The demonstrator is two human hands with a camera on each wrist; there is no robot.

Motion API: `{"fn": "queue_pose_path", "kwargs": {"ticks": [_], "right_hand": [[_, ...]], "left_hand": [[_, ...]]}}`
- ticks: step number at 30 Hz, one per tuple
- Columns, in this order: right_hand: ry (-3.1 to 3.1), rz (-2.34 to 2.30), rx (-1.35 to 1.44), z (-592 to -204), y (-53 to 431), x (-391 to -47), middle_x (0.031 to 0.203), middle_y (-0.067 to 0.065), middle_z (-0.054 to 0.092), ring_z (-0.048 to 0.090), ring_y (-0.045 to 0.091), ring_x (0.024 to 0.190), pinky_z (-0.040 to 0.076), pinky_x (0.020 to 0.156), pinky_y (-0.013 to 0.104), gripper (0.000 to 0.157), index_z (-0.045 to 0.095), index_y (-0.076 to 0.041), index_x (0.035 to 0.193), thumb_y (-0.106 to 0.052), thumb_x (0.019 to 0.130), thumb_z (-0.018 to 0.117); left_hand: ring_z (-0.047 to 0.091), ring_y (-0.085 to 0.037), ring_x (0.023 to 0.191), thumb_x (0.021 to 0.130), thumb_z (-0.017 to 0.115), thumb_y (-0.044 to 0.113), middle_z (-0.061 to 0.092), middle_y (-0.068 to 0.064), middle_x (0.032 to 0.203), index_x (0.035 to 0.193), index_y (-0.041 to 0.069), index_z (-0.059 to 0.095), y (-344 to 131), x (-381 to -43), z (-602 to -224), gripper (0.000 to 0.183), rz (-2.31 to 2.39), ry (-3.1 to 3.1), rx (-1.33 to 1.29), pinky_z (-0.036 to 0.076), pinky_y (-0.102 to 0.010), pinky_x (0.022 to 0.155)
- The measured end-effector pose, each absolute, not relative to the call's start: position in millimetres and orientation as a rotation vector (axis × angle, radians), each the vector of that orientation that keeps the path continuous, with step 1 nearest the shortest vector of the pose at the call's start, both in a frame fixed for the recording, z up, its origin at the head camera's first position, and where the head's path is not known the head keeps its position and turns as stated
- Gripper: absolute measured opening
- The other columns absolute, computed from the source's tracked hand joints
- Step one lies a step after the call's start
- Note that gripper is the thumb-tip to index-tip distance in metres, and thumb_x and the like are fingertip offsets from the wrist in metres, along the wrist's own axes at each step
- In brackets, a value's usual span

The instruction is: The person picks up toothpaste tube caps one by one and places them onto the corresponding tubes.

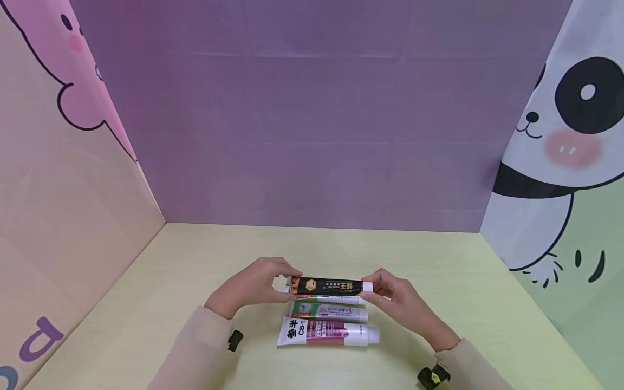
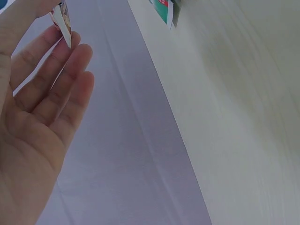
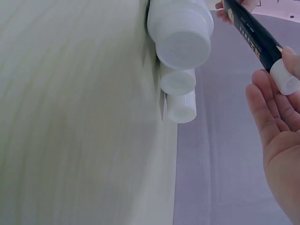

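Note:
A black tube [image 1: 329,286] with gold lettering and a white cap is held level between both hands. My left hand [image 1: 265,281] pinches its flat crimped end between thumb and fingers; in the left wrist view only that end [image 2: 63,23] shows. At the capped end, my right hand [image 1: 397,300] grips the tube with thumb and fingertips, and its white cap [image 3: 284,77] shows in the right wrist view. Below it in the head view lie a white-and-purple toothpaste tube [image 1: 326,332], a green-and-white tube [image 1: 329,312], and another white-and-green tube [image 1: 333,299] partly hidden behind the black one.
The three lying tubes form a row on the pale wooden table [image 1: 219,346], caps all to the right. A purple cloth wall [image 1: 317,119] stands behind, with printed cartoon panels at left [image 1: 83,216] and right [image 1: 551,216].

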State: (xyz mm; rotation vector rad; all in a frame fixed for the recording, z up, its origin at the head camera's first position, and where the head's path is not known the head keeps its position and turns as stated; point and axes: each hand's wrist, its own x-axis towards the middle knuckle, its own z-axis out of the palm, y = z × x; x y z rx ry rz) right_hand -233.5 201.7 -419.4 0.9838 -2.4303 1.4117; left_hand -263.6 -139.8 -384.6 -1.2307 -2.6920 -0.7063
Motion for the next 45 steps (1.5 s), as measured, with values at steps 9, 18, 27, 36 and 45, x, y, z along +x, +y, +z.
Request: {"fn": "queue_pose_path", "kwargs": {"ticks": [9,18,27,36,45], "right_hand": [[-2.475,1.415,0.934,-419,204,-236,0.095,-0.002,0.069,0.065,0.014,0.081,0.056,0.073,0.029,0.021,0.066,-0.015,0.112,-0.018,0.093,0.073],[-2.490,1.325,0.880,-418,206,-243,0.084,-0.005,0.060,0.059,0.013,0.077,0.055,0.073,0.028,0.025,0.068,-0.017,0.114,-0.020,0.090,0.076],[-2.541,1.288,0.779,-420,205,-252,0.085,-0.005,0.061,0.060,0.012,0.077,0.053,0.069,0.026,0.028,0.067,-0.010,0.114,-0.022,0.090,0.076],[-2.579,1.241,0.738,-421,206,-263,0.086,-0.006,0.064,0.063,0.011,0.078,0.055,0.071,0.028,0.026,0.067,-0.012,0.112,-0.022,0.090,0.076],[-2.629,1.171,0.700,-427,207,-274,0.085,-0.007,0.064,0.063,0.010,0.078,0.054,0.073,0.029,0.025,0.068,-0.014,0.111,-0.024,0.090,0.077]], "left_hand": [[0.064,-0.014,0.098,0.083,0.081,0.018,0.070,0.000,0.113,0.120,0.006,0.073,-139,-263,-385,0.039,-0.741,-2.674,-1.214,0.055,-0.038,0.086],[0.068,-0.021,0.088,0.082,0.080,0.011,0.069,-0.006,0.111,0.118,0.003,0.072,-135,-266,-385,0.038,-0.784,-2.667,-1.177,0.057,-0.038,0.078],[0.066,-0.019,0.092,0.081,0.080,0.008,0.068,-0.007,0.111,0.119,0.000,0.071,-127,-274,-386,0.039,-0.765,-2.670,-1.095,0.056,-0.029,0.078],[0.066,-0.022,0.093,0.082,0.080,0.008,0.069,-0.009,0.108,0.118,-0.002,0.071,-122,-288,-390,0.038,-0.717,-2.673,-1.079,0.055,-0.028,0.077],[0.067,-0.027,0.098,0.083,0.079,0.005,0.069,-0.012,0.110,0.120,-0.005,0.069,-118,-300,-401,0.039,-0.821,-2.740,-1.024,0.056,-0.032,0.082]]}}
